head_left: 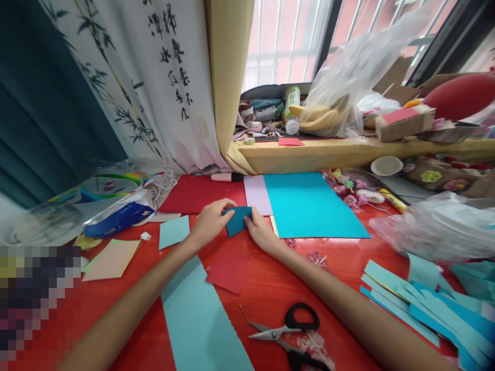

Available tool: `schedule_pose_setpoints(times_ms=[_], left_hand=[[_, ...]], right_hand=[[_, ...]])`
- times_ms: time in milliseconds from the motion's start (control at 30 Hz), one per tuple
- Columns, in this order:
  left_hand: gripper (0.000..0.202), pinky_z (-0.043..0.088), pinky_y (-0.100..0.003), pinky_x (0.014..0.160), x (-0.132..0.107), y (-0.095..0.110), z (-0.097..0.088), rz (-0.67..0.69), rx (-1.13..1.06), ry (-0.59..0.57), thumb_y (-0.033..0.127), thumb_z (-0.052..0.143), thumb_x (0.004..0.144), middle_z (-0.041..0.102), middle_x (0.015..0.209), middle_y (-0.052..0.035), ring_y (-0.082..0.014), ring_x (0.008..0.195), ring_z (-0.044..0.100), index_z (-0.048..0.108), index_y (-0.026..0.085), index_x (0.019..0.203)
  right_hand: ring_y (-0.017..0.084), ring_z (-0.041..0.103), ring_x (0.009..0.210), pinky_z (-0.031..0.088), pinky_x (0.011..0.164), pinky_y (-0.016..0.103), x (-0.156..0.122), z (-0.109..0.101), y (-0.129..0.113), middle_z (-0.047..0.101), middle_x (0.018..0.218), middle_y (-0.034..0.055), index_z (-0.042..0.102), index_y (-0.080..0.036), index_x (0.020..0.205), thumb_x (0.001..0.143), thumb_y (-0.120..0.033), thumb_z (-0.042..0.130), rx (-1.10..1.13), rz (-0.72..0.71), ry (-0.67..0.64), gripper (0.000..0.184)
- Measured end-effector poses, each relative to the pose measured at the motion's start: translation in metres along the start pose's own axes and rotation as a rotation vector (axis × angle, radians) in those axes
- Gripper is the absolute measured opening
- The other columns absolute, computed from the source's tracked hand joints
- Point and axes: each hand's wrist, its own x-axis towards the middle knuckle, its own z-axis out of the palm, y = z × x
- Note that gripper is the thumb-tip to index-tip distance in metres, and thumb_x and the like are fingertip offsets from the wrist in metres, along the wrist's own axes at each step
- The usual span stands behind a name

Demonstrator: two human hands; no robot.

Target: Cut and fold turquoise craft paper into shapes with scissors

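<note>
Held piece: a small, flat, dark teal-blue paper piece [238, 221]; you have it raised above the middle of the glossy red tabletop [276, 270], between your two hands, to the far side of a small red square of paper [229, 270].

Grip: your left hand [212, 220] is closed in a pinch, thumb and fingers at the piece's far left edge; your right hand [263, 230] pinches its right edge, thumb on the near face; whether it is one layer or several cannot be told.

Handling, as judged: very light; thin, yet stiff enough to keep its shape between two pinches; dry, with little slip expected; liable to crease or tear if pulled hard. Hold it at the edges or corners, with light fingertip pressure; keep the middle free of the thumbs, where a dent would likely stay.

Surroundings: a long pale-blue paper sheet [204, 319] lies to the near left; black-handled metal scissors [275, 335] lie spread to the near right, well apart from both hands.
</note>
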Motion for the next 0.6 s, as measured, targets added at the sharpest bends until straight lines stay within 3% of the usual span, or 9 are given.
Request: schedule_pose_setpoints(times_ms=[67,200,400,500,600], left_hand=[[0.019,0.042,-0.027,0.079,0.007,-0.009,-0.015,0.013,0.031,-0.066,0.027,0.048,0.080,0.066,0.094,-0.0019,-0.0164,0.089,0.059,0.061,0.020,0.091],[0.024,0.044,-0.025,0.078,0.016,-0.039,-0.029,-0.128,0.171,-0.043,0.030,0.049,0.080,0.067,0.094,-0.0021,-0.0162,0.086,0.061,0.062,0.019,0.097],[0.020,0.043,-0.031,0.083,0.006,-0.072,-0.008,-0.142,0.377,-0.108,0.023,0.046,0.082,0.060,0.098,-0.0082,-0.0207,0.095,0.058,0.060,0.016,0.094],[0.029,0.045,-0.035,0.079,0.001,-0.069,-0.005,-0.144,0.450,-0.072,0.024,0.045,0.083,0.051,0.110,-0.0135,-0.0238,0.093,0.058,0.053,0.012,0.108],[0.033,0.046,-0.036,0.075,0.002,-0.033,-0.022,-0.129,0.496,-0.027,0.026,0.044,0.084,0.046,0.116,-0.0156,-0.0242,0.091,0.059,0.048,0.011,0.114]], right_hand=[[0.016,0.051,0.078,0.042,0.073,0.030,-0.001,0.001,-0.002,0.052,0.084,0.0024,0.041,-0.020,0.089,0.085,-0.026,0.038,0.007,-0.003,-0.004,0.008],[0.015,0.051,0.089,0.040,0.081,0.030,-0.001,0.000,-0.005,0.052,0.095,0.0047,0.040,-0.019,0.097,0.086,-0.029,0.038,0.023,0.026,0.059,0.016],[0.015,0.051,0.090,0.041,0.082,0.030,0.000,0.000,-0.003,0.052,0.097,0.0059,0.042,-0.018,0.097,0.086,-0.032,0.038,0.015,0.043,0.095,0.018],[0.015,0.052,0.088,0.042,0.082,0.031,0.001,0.001,0.000,0.052,0.095,0.0058,0.042,-0.018,0.095,0.085,-0.032,0.039,-0.008,0.026,0.106,0.018],[0.016,0.052,0.087,0.043,0.080,0.031,0.001,0.001,0.002,0.053,0.093,0.0055,0.044,-0.018,0.093,0.084,-0.032,0.040,-0.040,-0.002,0.116,0.017]])
